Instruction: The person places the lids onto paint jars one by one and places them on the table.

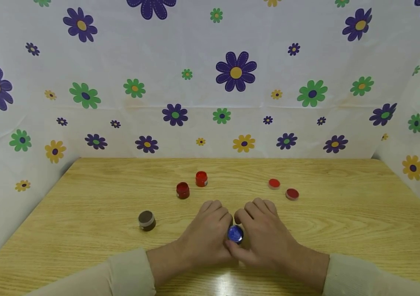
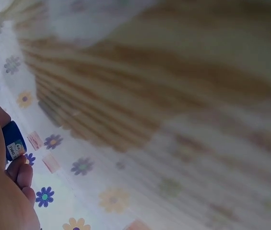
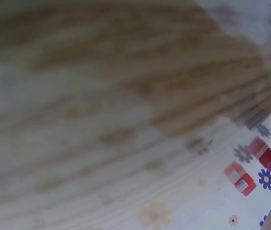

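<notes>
A flower-printed cloth [image 1: 121, 53] backs and flanks a wood-grain tabletop [image 1: 84, 185]. At left, a brown jar [image 1: 146, 221] stands alone. Farther back, a dark red jar [image 1: 183, 191] and a bright red jar [image 1: 201, 179] stand near each other, apparently uncapped. At near centre, the left hand [image 1: 208, 232] grips a blue jar [image 1: 235, 234], its fingers curled and partly hidden. The right hand [image 1: 267, 236] has thumb and curled forefinger clamped around the same jar's rim. To the right, far side, lie a bright red lid [image 1: 274, 183] and a dark red lid [image 1: 292, 194]. Assessment: the left hand should steady the jar low, the right grip evenly at the rim; squeezing or tilting would risk spillage if the jar is loosened.
</notes>
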The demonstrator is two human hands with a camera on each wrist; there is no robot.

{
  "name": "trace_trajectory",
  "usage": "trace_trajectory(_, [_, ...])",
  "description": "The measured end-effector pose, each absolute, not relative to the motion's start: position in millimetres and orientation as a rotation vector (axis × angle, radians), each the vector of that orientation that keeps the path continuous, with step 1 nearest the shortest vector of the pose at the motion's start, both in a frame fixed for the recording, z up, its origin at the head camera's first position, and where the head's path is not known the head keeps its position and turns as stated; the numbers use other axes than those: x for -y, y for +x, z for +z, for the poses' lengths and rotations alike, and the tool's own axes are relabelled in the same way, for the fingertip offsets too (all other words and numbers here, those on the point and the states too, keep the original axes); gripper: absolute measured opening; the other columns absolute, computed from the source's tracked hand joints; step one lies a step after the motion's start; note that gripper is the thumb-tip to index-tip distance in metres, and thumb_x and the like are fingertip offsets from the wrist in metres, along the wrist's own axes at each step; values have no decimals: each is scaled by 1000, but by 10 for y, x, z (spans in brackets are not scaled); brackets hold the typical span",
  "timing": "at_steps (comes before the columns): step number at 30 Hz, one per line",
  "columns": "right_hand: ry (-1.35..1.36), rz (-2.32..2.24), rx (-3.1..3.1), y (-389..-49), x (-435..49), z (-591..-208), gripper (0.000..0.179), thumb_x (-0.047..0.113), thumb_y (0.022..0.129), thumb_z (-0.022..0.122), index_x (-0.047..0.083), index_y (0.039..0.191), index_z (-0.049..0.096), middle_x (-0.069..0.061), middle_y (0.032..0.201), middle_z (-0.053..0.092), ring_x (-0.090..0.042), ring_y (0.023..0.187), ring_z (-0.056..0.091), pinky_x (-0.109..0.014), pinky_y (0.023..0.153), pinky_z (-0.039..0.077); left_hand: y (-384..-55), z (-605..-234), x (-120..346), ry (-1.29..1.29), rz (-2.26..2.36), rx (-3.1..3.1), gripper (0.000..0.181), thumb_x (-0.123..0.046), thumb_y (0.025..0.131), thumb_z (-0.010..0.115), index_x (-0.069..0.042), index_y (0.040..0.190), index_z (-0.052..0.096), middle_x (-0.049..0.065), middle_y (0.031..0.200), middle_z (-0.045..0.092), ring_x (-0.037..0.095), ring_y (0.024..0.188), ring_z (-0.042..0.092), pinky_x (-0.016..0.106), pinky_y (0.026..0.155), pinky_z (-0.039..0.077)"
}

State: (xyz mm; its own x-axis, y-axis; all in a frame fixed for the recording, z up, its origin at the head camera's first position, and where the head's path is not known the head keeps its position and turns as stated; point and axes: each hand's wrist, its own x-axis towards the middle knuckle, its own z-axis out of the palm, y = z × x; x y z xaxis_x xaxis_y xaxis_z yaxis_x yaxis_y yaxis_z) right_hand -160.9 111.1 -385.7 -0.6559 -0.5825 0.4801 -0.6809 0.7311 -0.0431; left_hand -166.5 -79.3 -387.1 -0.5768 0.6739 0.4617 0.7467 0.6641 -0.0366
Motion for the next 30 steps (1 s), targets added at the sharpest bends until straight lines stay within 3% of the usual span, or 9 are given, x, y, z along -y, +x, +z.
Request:
trace_trajectory(7, [1006, 327, 2436, -1624, -1114, -3880, 28, 43, 75, 66, 19, 87, 58, 10, 81, 44, -11, 80, 38, -31, 77, 30, -1675, -3873, 780, -1093, -226, 2427, 36, -47, 69, 76, -16, 75, 59, -8, 75, 54, 13, 80, 44, 30, 82, 39])
trace_trajectory(17, [962, 296, 2466, -1612, -1119, -3864, 36, 52, 79, 67, 21, 74, 48, 9, 76, 40, -12, 78, 37, -33, 80, 31, -1662, -3865, 774, -1099, -194, 2431, 30, -41, 68, 73, -17, 70, 55, -7, 74, 55, 13, 79, 44, 29, 82, 39])
trace_trajectory(23, [972, 336, 2499, -1614, -1127, -3857, 36, 54, 77, 68, 21, 86, 55, 11, 81, 43, -10, 82, 37, -32, 80, 31, -1657, -3853, 780, -1084, -194, 2470, 33, -44, 67, 75, -16, 75, 59, -8, 76, 55, 12, 81, 44, 29, 84, 39])
trace_trajectory(30, [1041, 370, 2469, -1621, -1129, -3860, 34, 42, 71, 68, 20, 95, 59, 12, 85, 45, -10, 83, 37, -31, 80, 30, -1657, -3861, 781, -1089, -207, 2461, 36, -46, 68, 77, -17, 75, 59, -8, 74, 54, 12, 80, 44, 29, 82, 38])
